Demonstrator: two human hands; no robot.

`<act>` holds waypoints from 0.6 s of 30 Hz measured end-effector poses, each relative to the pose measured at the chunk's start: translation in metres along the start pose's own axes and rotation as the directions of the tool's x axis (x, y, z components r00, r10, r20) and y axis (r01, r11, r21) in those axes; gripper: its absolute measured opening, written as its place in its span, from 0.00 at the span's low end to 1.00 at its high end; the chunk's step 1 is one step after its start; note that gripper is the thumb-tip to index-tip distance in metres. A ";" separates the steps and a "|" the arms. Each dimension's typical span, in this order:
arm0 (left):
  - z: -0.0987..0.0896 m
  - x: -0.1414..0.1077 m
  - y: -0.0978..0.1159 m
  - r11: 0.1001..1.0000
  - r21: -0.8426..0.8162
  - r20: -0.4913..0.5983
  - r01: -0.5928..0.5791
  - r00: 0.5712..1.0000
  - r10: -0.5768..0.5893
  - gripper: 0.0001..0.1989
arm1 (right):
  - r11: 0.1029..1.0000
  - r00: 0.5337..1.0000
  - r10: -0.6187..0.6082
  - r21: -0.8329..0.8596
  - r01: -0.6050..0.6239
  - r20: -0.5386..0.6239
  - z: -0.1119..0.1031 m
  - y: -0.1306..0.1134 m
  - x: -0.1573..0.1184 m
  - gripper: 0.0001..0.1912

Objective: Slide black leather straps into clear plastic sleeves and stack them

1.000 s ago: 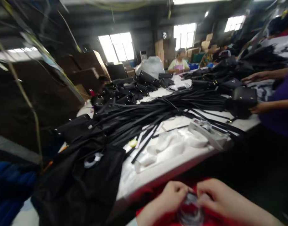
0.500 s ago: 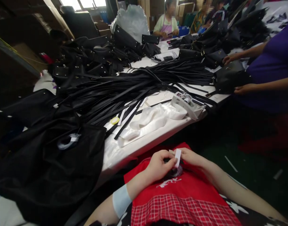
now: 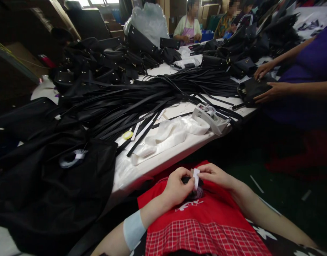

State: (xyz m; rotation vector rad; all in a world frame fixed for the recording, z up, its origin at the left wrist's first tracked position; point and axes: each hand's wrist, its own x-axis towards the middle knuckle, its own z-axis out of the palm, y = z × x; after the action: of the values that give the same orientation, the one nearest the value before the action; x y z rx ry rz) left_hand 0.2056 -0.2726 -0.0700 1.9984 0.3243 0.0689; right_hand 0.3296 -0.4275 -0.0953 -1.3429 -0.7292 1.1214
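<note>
Over the red apron [image 3: 214, 206], my left hand [image 3: 178, 186] pinches a small white strip [image 3: 196, 178] between thumb and fingers. My right hand [image 3: 215, 175] has its fingers closed at the strip's upper right edge. Just below the strip, a coil of thin clear strands [image 3: 199, 193] lies against the apron, partly hidden by my left hand. A similar coil with a white tag [image 3: 72, 159] rests on black material [image 3: 51, 181] at the left.
Long black straps [image 3: 136, 96] spread over the white table [image 3: 163, 154]. A white tape dispenser [image 3: 210, 117] and loose white ribbon [image 3: 168, 133] lie near its front edge. Black bags [image 3: 99, 60] are piled behind. At the right a person's hands [image 3: 272, 90] handle a black bag.
The view has shifted slightly, so most things appear a little further left. Both my hands stay at the white strip. The person at the right has moved their hands on the black bag.
</note>
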 end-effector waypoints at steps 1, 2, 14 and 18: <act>0.001 -0.001 0.002 1.000 0.017 -0.005 -0.005 1.000 0.005 0.02 | 1.000 1.000 0.014 -0.027 -0.014 -0.009 -0.001 0.000 0.000 0.20; 0.001 -0.003 0.004 0.999 0.031 -0.009 -0.011 1.000 0.011 0.05 | 0.999 0.999 0.030 -0.045 -0.031 -0.024 -0.001 0.000 0.001 0.20; -0.011 -0.004 0.009 0.981 0.191 0.167 0.014 0.985 -0.046 0.12 | 0.988 0.991 0.088 -0.119 -0.101 -0.105 0.005 0.003 0.003 0.22; -0.012 -0.006 0.006 0.963 0.268 0.251 -0.024 0.967 -0.045 0.15 | 0.978 0.993 0.061 -0.191 -0.079 -0.099 0.004 -0.002 -0.005 0.20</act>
State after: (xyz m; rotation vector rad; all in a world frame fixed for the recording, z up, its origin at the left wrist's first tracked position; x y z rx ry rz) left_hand 0.1991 -0.2658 -0.0586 2.2443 0.1850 -0.2509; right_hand 0.3251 -0.4303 -0.0921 -1.5865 -0.7429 1.0560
